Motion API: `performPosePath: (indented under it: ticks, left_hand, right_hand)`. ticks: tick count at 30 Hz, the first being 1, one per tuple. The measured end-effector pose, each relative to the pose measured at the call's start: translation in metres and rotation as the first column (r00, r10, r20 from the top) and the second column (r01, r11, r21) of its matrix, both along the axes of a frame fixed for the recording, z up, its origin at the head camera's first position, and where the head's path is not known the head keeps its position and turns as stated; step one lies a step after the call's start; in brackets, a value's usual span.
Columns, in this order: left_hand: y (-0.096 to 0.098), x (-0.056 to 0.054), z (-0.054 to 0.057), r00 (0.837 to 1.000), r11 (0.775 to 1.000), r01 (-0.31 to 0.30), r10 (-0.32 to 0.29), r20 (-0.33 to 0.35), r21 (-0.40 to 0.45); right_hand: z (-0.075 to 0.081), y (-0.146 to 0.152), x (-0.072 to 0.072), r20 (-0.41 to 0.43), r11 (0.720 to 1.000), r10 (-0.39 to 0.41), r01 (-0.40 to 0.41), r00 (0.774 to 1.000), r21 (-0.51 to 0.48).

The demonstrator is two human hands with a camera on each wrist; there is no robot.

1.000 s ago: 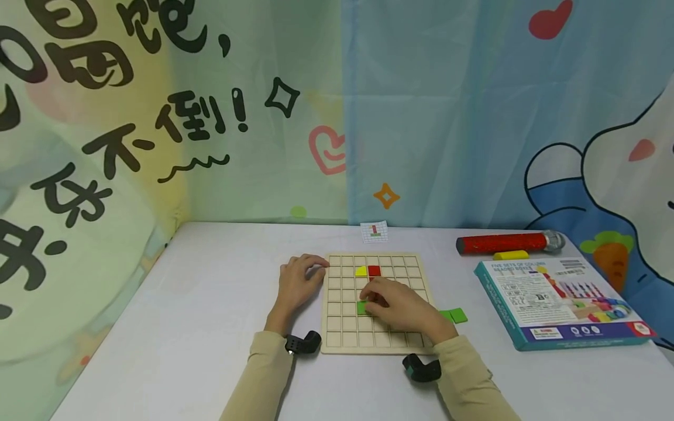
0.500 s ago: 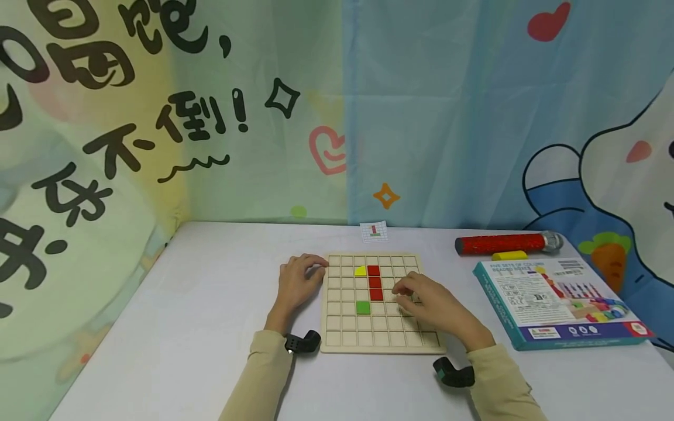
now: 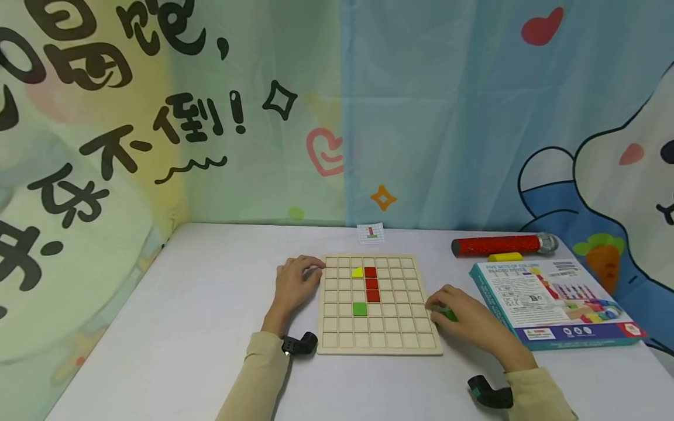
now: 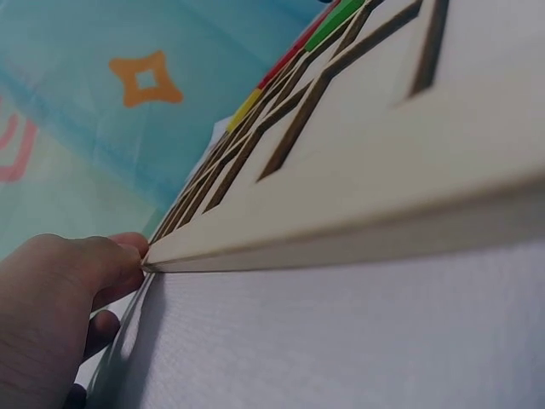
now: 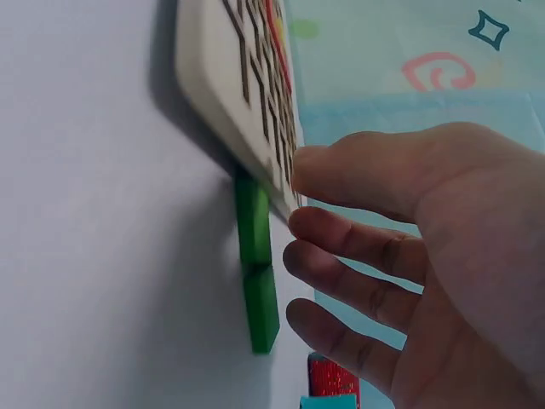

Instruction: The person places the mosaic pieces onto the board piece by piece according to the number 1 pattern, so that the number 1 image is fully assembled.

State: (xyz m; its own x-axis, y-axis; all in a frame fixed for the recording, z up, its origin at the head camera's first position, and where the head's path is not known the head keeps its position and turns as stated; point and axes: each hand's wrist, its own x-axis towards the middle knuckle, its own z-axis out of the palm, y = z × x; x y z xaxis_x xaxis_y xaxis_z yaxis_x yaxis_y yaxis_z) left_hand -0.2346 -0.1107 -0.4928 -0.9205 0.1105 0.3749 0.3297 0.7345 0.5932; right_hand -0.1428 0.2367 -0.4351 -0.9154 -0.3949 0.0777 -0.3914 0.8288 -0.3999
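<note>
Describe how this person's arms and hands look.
The left sleeve and right sleeve are long and beige. The left wrist camera and right wrist camera are black and curved, the right showing a small greenish patch. The left hand and right hand wear no gloves.

head: bright, even, faint soft shadows | wrist views: dimmer | right wrist: board [image 5: 220, 94] edge blurred
</note>
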Motion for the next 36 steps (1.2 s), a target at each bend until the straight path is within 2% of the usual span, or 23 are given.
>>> performPosePath:
  ticks: [13, 23, 29, 36]
  left_hand:
    - [0.000, 0.001, 0.002, 1.000, 1.000, 0.014, -0.013, -0.007, 0.017]
    - [0.000, 0.000, 0.001, 1.000, 1.000, 0.013, -0.013, -0.004, 0.017]
    - [0.000, 0.000, 0.001, 1.000, 0.999, 0.019, -0.019, -0.006, 0.026]
    - [0.000, -0.001, 0.000, 1.000, 1.000, 0.012, -0.013, 0.006, 0.021]
  right_hand:
    - [-0.003, 0.012, 0.009, 0.062, 0.997, -0.063, 0.060, 0.996, 0.051]
    - [-0.004, 0.010, 0.008, 0.028, 0.995, -0.057, 0.055, 0.998, 0.082]
    - [-0.003, 0.009, 0.007, 0.031, 0.991, -0.082, 0.078, 0.996, 0.111]
    - [-0.001, 0.011, 0.007, -0.001, 0.992, -0.071, 0.071, 0.997, 0.102]
